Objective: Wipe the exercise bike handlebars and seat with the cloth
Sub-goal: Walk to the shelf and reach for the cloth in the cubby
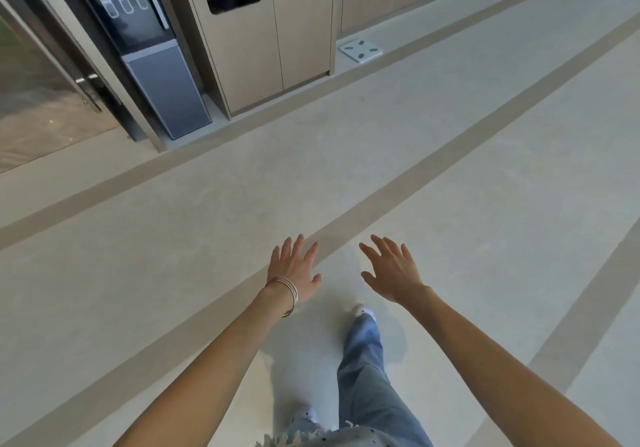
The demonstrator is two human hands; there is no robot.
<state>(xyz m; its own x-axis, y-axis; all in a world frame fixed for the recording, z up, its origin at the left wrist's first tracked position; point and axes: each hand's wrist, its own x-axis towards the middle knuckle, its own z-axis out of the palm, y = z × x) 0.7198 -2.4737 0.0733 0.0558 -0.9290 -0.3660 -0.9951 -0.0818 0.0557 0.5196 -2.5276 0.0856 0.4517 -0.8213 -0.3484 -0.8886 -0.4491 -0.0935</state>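
You have no exercise bike or cloth in view. Your left hand (294, 270) and right hand (393, 271) reach forward over the floor (173, 238), fingers spread, holding nothing. A water dispenser (145, 48) and waste-bin cabinet (256, 51) stand ahead.

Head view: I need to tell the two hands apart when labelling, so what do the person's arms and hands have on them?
Both forearms are bare, with no sleeves or gloves in view. The left hand has thin silver bangles stacked at its wrist. The right hand shows no bracelet, watch or ring that I can make out.
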